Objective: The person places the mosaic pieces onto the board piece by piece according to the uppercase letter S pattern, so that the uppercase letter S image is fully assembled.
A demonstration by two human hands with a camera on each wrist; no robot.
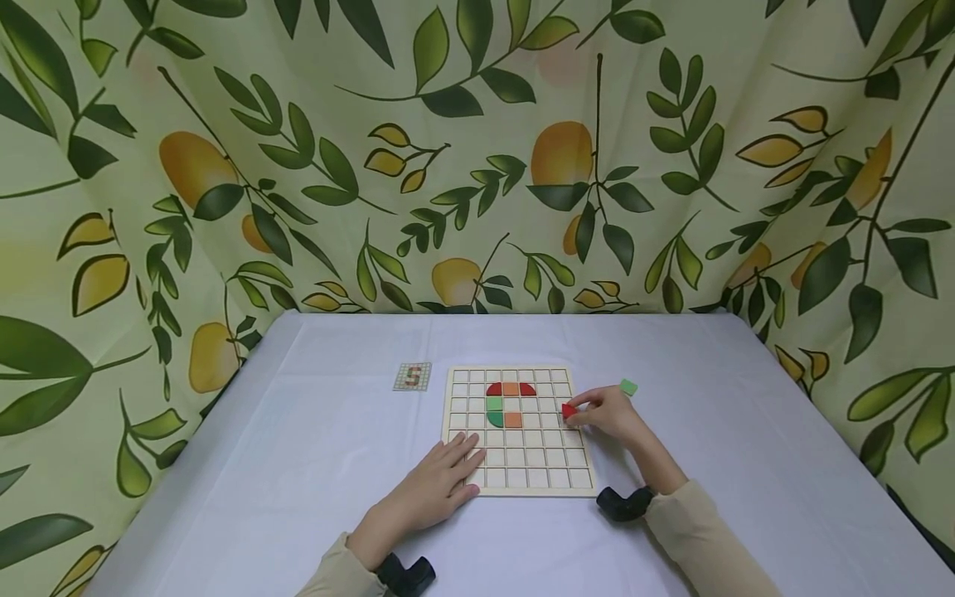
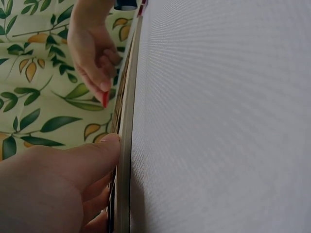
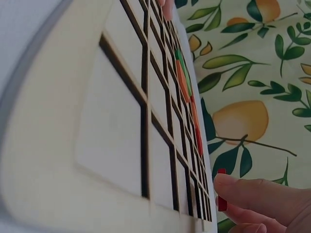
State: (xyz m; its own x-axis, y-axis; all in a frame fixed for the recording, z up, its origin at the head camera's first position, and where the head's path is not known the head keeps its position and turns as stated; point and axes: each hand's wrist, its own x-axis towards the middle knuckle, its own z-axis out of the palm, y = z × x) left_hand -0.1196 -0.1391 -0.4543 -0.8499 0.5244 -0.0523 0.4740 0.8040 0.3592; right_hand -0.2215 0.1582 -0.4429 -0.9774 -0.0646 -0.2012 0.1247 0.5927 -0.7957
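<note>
A wooden grid board [image 1: 522, 491] lies on the table, several coloured tiles set in its upper middle squares. Among them are a red tile [image 1: 527, 389], an orange tile [image 1: 513, 420], a light green tile [image 1: 495, 404] and a dark green rounded tile [image 1: 496, 419]. My right hand [image 1: 610, 412] pinches a red tile [image 1: 569, 410] between thumb and finger over the board's right edge; the right wrist view shows this red tile [image 3: 222, 190] edge-on. My left hand [image 1: 436, 481] rests with fingers spread on the board's lower left, its thumb [image 2: 104, 150] at the rim.
Left of the board lies a small gridded card [image 1: 412, 376] with an S-like figure. A light green tile [image 1: 628, 387] sits on the white tablecloth [image 1: 283, 464] just beyond the right hand. A leaf-and-fruit patterned curtain [image 1: 477, 207] hangs behind the table.
</note>
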